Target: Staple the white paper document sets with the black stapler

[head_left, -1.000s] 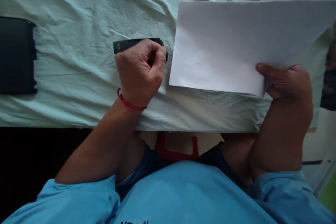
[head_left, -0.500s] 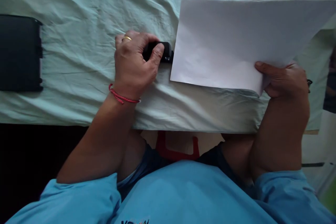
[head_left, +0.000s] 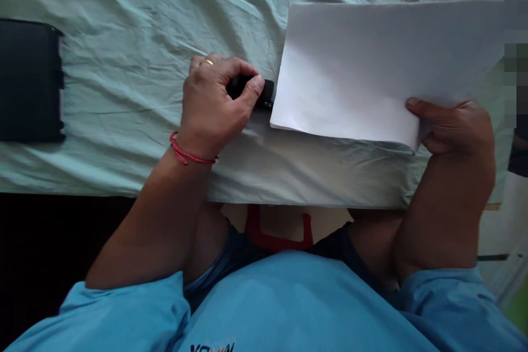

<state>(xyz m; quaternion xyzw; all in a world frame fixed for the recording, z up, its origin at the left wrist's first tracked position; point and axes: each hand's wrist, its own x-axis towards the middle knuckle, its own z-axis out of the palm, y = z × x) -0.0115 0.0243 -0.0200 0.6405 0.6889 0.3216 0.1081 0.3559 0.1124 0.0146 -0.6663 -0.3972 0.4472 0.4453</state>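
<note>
While left hand point(head_left: 214, 104) wraps black stapler-like tool point(head_left: 252, 91), grip pressed tight around it, thumb on top, tool's end touches left edge of white paper point(head_left: 371, 71). Right hand point(head_left: 454, 129) pinches paper's near right corner, thumb over sheet, fingers hidden beneath. Paper lifted, tilted, at 1 o'clock from tool. Red string bracelet point(head_left: 187, 153) on left wrist, ring on finger. Wrinkled pale green cloth point(head_left: 124, 38) covers tabletop. Dark flat case point(head_left: 28, 80) at 9 o'clock, well apart from left hand.
</note>
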